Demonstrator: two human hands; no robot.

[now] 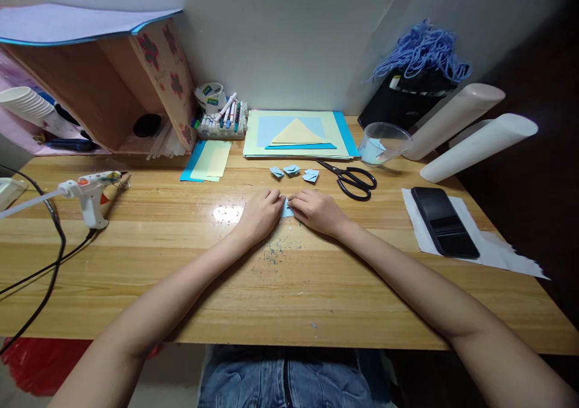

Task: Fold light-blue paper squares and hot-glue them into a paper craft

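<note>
Three small, folded light-blue paper pieces [292,170] lay seemingly finished; the left hand [262,214] and right hand [318,211] pinched another sheet of light-blue paper [286,211], apparently incomplete.

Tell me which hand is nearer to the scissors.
Right. The right hand is left of the scissors and closer to the person, not touching them; the left hand is farther left, across the small blue paper.
</note>
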